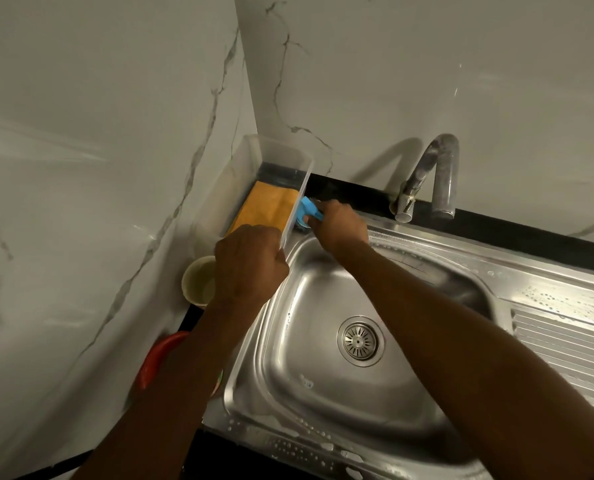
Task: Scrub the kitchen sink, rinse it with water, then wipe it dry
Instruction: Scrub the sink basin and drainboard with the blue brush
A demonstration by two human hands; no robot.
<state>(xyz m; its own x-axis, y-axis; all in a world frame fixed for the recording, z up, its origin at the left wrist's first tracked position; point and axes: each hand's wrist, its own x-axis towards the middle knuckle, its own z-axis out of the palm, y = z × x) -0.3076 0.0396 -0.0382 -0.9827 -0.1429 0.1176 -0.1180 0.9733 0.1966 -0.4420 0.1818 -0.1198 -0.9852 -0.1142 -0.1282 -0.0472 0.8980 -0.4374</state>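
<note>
A clear plastic box (254, 161) is standing on the black tabletop (496, 225) in the corner, just left of the steel sink (323, 393). An orange cloth (269, 206) is lying flat inside the box. The left hand (250, 261) is gripping the near end of the box, with its fingers curled round the rim. The right hand (339, 221) is reaching across the sink to the back left corner and is holding a blue scrubber (307, 211), with the fingers wrapped round its handle. The scrubber is sitting right beside the box wall. A round drain (359, 341) is showing in the bottom of the sink bowl. Water drops and bits of foam are sitting on the front rim and on the ribbed draining board (565, 348). The tap (427, 174) is bending over the back of the sink. A pale cup (198, 280) is standing just left of the left hand, maybe with a little liquid in it. A red round thing (157, 355) is peeking out behind the left arm.
</note>
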